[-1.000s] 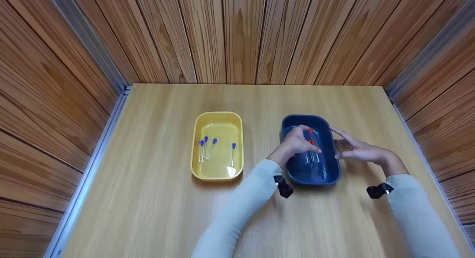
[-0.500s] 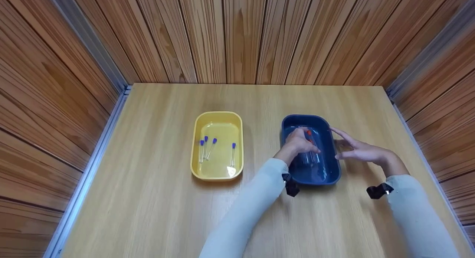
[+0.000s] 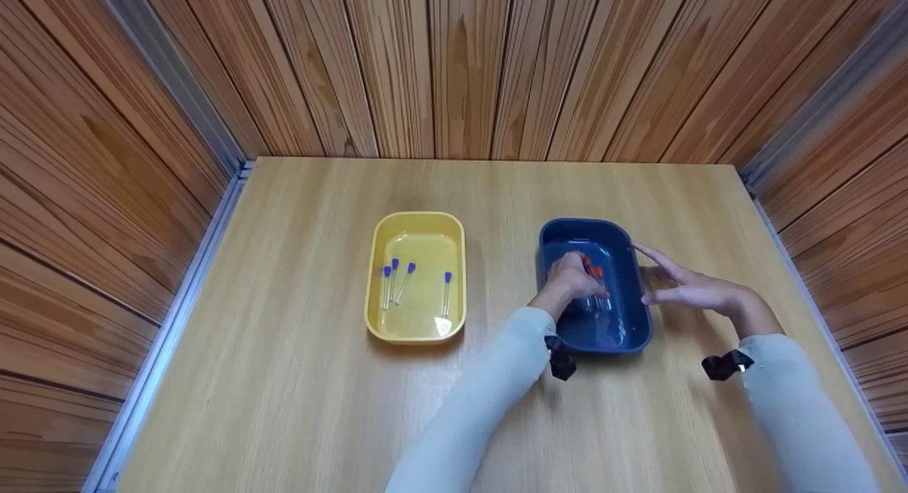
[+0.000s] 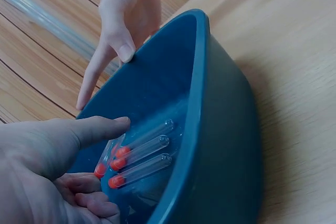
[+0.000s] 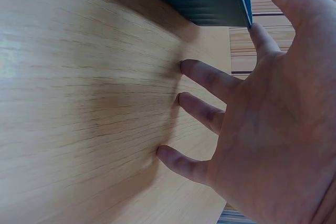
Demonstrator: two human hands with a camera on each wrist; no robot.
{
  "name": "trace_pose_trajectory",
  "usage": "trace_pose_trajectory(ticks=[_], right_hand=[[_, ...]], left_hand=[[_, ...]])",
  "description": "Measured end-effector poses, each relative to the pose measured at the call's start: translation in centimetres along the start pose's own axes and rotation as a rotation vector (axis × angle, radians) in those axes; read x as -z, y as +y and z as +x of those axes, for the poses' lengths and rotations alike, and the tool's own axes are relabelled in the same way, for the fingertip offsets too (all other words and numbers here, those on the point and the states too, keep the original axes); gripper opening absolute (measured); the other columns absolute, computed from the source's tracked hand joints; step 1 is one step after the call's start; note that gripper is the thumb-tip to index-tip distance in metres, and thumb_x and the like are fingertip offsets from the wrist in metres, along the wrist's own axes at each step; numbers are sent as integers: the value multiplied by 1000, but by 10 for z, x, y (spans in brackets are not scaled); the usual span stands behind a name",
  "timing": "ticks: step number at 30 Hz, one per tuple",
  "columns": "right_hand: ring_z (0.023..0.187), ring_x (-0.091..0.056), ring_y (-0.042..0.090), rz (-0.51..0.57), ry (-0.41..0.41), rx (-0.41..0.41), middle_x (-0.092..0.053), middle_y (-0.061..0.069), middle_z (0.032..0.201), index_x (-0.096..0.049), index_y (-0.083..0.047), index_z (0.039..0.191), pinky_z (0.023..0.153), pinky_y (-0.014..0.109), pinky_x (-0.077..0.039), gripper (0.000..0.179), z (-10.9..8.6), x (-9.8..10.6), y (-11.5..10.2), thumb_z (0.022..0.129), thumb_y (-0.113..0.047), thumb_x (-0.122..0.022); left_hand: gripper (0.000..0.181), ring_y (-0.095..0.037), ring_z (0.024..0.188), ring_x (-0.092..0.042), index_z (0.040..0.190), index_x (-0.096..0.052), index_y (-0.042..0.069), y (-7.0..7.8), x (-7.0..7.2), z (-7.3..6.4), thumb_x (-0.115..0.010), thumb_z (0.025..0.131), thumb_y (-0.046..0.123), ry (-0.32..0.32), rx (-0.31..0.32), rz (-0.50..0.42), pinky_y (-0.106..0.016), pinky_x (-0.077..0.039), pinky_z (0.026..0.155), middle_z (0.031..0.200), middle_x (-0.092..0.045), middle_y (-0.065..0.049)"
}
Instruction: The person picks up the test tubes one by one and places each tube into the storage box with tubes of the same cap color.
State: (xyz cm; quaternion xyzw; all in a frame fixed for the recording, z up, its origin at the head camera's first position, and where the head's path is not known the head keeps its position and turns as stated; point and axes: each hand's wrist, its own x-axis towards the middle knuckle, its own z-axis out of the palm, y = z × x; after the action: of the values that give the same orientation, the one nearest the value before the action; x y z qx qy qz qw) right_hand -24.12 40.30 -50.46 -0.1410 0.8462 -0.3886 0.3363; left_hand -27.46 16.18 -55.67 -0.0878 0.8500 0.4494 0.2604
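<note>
In the head view, my left hand [image 3: 573, 277] reaches into the dark blue tray [image 3: 594, 346], beside several clear test tubes with red caps [image 3: 597, 272]. The left wrist view has the left thumb [image 4: 100, 128] stretched out above the test tubes [image 4: 142, 150], the other fingers curled close to the caps; whether they grip a tube is hidden. My right hand [image 3: 684, 289] stands at the tray's right side with fingers spread. Its thumb and forefinger touch the rim, while the other fingertips [image 5: 185, 67] rest on or very near the table.
A yellow tray [image 3: 415, 337] stands left of the blue one, with several purple-capped test tubes [image 3: 447, 294] lying in it. Wood-plank walls [image 3: 461, 74] and metal rails [image 3: 177, 301] bound the wooden table [image 3: 298, 401].
My left hand has shifted slightly right and nearer me inside the blue tray. The upper red cap has come down beside the others. The right hand has kept its place.
</note>
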Motion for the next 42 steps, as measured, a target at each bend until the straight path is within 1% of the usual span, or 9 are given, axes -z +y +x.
trace_pose_trajectory(ticks=[6, 12, 14, 17, 20, 24, 30, 34, 42], right_hand=[[169, -3, 69, 7, -10, 4, -4, 34, 188, 8, -27, 182, 121, 98, -2, 102, 0, -1, 1, 112, -34, -65], [169, -2, 70, 8, -6, 5, -3, 35, 187, 6, -28, 182, 120, 98, -3, 101, 1, 2, -1, 111, -32, -65], [169, -2, 70, 5, -6, 5, -1, 34, 188, 6, -28, 182, 120, 99, -3, 101, 1, 3, -1, 111, -32, -66], [169, -2, 70, 4, -7, 7, -1, 34, 188, 6, -28, 182, 120, 99, -3, 101, 1, 3, -2, 112, -32, -66], [169, -1, 70, 9, -10, 7, -2, 34, 188, 6, -29, 182, 119, 99, -2, 101, 1, 2, -1, 112, -32, -66], [169, -2, 70, 11, -10, 6, -3, 34, 187, 7, -29, 182, 119, 99, -1, 101, 1, 2, 0, 112, -32, -65], [169, -2, 70, 11, -7, 7, -3, 35, 187, 7, -29, 182, 119, 99, 0, 101, 1, 3, 0, 112, -31, -65], [169, -3, 70, 4, -2, 5, -3, 34, 187, 6, -29, 182, 119, 99, -1, 101, 1, 3, -1, 112, -32, -66], [168, -4, 70, -5, -2, -24, -10, 38, 185, 7, -30, 182, 120, 99, -3, 103, 3, 2, 0, 111, -34, -67]], left_hand=[[48, -19, 104, -69, 119, -70, 20, 0, 0, -6, -102, 85, 24, -2, 19, 5, -39, -64, 108, 113, -76, 1], [44, -15, 95, -66, 107, -69, 21, -2, -2, -2, -105, 81, 25, -9, 13, 30, -33, -63, 104, 104, -75, 5], [44, -15, 97, -66, 108, -70, 21, 0, 0, -9, -105, 81, 22, 2, 14, 4, -34, -63, 107, 106, -76, 4], [48, -15, 101, -66, 117, -72, 21, -2, -2, -9, -104, 82, 18, 15, -4, -6, -37, -62, 112, 111, -76, 4], [58, -14, 105, -65, 125, -73, 23, -5, -6, -7, -106, 78, 16, 28, -29, 26, -37, -60, 114, 115, -76, 5], [70, -17, 117, -66, 137, -73, 22, -4, 0, -22, -106, 77, 12, 40, -55, 40, -41, -58, 120, 128, -78, 1], [85, -20, 134, -63, 155, -65, 24, 1, 7, -43, -103, 80, 7, 45, -54, 38, -45, -53, 128, 147, -73, -2], [90, -21, 139, -60, 159, -61, 23, 4, 9, -53, -102, 81, 7, 52, -50, 38, -44, -50, 131, 152, -70, -2], [100, -20, 145, -58, 164, -55, 24, 2, 7, -52, -106, 78, 14, 61, -68, 90, -39, -48, 131, 159, -67, -3]])
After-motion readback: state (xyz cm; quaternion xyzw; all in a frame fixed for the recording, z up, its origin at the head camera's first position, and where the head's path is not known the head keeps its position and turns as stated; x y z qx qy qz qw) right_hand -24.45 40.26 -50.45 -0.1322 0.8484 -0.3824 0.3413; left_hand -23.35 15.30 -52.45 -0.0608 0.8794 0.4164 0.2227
